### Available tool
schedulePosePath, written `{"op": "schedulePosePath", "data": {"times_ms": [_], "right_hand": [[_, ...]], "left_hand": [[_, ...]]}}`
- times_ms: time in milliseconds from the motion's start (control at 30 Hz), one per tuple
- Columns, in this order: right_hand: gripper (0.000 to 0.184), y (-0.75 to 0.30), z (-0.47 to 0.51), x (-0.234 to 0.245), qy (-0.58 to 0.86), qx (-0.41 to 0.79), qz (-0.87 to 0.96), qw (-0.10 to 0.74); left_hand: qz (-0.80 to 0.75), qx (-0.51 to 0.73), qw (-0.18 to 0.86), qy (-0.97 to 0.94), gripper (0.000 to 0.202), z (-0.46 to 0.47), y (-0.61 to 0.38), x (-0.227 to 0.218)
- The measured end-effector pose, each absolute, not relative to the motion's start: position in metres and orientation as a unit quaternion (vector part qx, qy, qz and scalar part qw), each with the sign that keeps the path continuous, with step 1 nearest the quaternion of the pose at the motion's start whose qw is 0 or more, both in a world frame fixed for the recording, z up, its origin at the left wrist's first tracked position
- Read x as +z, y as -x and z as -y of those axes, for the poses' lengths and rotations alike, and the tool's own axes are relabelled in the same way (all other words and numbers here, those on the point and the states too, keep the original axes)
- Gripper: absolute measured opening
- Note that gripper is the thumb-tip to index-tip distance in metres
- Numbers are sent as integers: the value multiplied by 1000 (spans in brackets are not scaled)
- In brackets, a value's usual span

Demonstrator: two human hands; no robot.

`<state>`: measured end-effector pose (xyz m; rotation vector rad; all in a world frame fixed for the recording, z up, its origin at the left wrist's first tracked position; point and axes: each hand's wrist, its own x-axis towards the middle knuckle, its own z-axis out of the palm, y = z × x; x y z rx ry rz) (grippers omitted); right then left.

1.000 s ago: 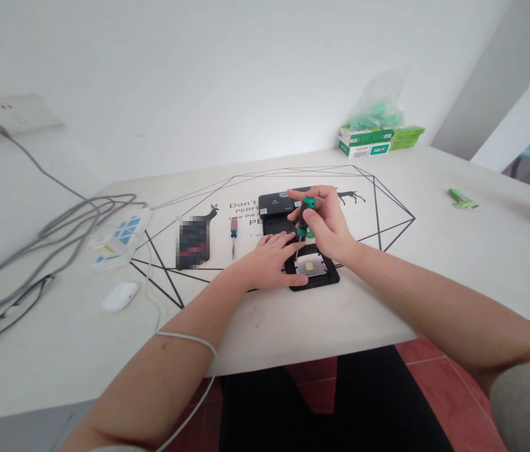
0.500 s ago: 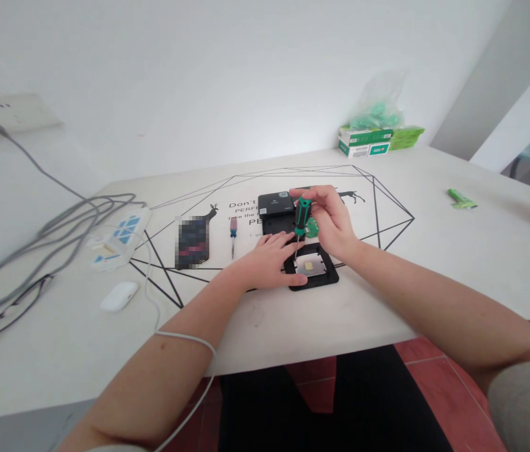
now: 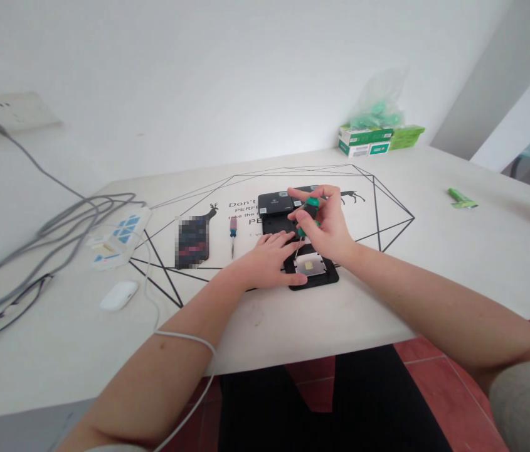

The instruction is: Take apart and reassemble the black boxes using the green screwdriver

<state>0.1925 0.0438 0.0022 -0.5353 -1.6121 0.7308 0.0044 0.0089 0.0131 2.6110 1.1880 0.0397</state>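
My right hand (image 3: 328, 223) grips a green-and-black screwdriver (image 3: 310, 210), its handle leaning to the right. The screwdriver's thin shaft slants down to the left corner of a metal plate (image 3: 310, 265) with a pale yellow pad. Around the plate is a square black casing (image 3: 323, 280), lying flat on the table. My left hand (image 3: 276, 260) holds the casing by its left side, thumb on the near edge and index finger along the far edge, the other fingers spread. Just beyond my hands are more black device parts (image 3: 276, 202), partly overlapping.
On the white table (image 3: 265, 339) a second screwdriver (image 3: 233, 235) lies left of the parts, beside a pixelated dark object (image 3: 192, 242). Further left are a white case (image 3: 119, 295), a power strip (image 3: 126, 238), cables and glasses (image 3: 10, 311). Green-white boxes (image 3: 365, 141) stand against the wall.
The screwdriver's handle has tilted to the right from nearly upright, and my right fingers have shifted around it. My left hand and the casing have stayed in place.
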Motion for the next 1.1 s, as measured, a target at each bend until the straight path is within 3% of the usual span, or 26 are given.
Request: {"op": "schedulePosePath", "data": {"times_ms": [300, 667, 833, 1000, 1100], "right_hand": [[30, -198, -48, 7, 259, 160, 721, 622], [27, -199, -43, 2, 208, 283, 710, 610], [46, -193, -40, 4, 231, 298, 705, 600], [36, -193, -43, 0, 210, 322, 704, 597], [31, -196, -45, 2, 197, 264, 727, 602]], "left_hand": [[-408, 17, 134, -903, 94, -11, -2, 8], [-414, 1, 135, -900, 94, -10, -3, 12], [-406, 9, 141, -903, 91, -8, -5, 16], [-412, 2, 132, -902, 90, -7, -6, 16], [-413, 2, 122, -903, 88, -9, -5, 13]]}}
